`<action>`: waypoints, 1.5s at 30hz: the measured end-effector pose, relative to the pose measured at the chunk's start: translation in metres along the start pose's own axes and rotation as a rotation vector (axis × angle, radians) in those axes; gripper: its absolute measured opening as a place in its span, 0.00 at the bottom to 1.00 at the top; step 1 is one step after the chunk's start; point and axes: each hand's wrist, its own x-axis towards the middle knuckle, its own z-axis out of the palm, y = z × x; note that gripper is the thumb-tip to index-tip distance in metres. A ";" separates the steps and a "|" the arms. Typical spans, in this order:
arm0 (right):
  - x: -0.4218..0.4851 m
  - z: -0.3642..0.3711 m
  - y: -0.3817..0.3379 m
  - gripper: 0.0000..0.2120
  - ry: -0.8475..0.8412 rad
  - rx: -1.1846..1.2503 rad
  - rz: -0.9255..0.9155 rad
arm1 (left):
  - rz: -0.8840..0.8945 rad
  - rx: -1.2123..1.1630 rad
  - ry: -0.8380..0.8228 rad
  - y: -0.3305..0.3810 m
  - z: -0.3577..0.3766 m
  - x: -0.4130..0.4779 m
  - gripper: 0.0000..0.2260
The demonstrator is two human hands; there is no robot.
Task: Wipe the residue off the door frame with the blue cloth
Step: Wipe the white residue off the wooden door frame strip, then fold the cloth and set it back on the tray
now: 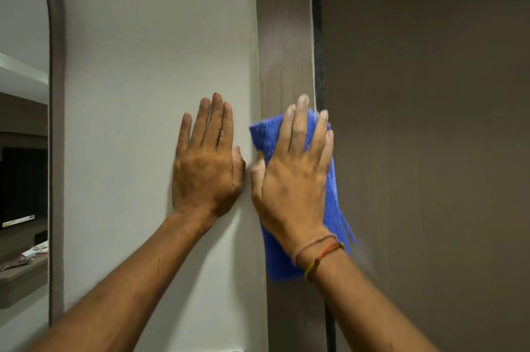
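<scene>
Pressing blue cloth [332, 194] flat on door frame [284, 50], right hand [289, 179] spread; left hand [206, 168] flat on wall [149, 64].

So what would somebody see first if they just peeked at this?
Probably the bright blue cloth, pressed flat on the brown door frame under the right hand. Next, the left hand, spread flat on the pale wall beside it. Thread bracelets circle the right wrist.

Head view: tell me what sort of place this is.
Probably a home interior, at a doorway. A brown wood-grain door frame stands between a pale wall and a door, and an arched opening on the left shows a shelf and a screen beyond.
</scene>
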 end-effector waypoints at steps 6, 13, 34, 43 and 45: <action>-0.044 -0.005 0.009 0.34 -0.083 0.132 0.029 | -0.079 -0.274 -0.075 0.008 -0.019 -0.011 0.27; -0.062 -0.054 0.029 0.26 -0.062 0.858 0.486 | -0.276 -0.874 -0.196 0.075 -0.090 -0.089 0.20; -0.337 -0.350 0.268 0.19 -0.178 1.092 1.707 | -0.418 -1.648 -1.753 0.408 -0.170 -0.220 0.09; -0.467 -0.513 0.386 0.18 0.379 0.734 2.000 | -0.465 -1.515 -2.192 0.655 -0.254 -0.316 0.14; -0.500 -0.539 0.424 0.14 0.408 0.633 2.029 | -0.508 -1.395 -2.339 0.703 -0.268 -0.349 0.17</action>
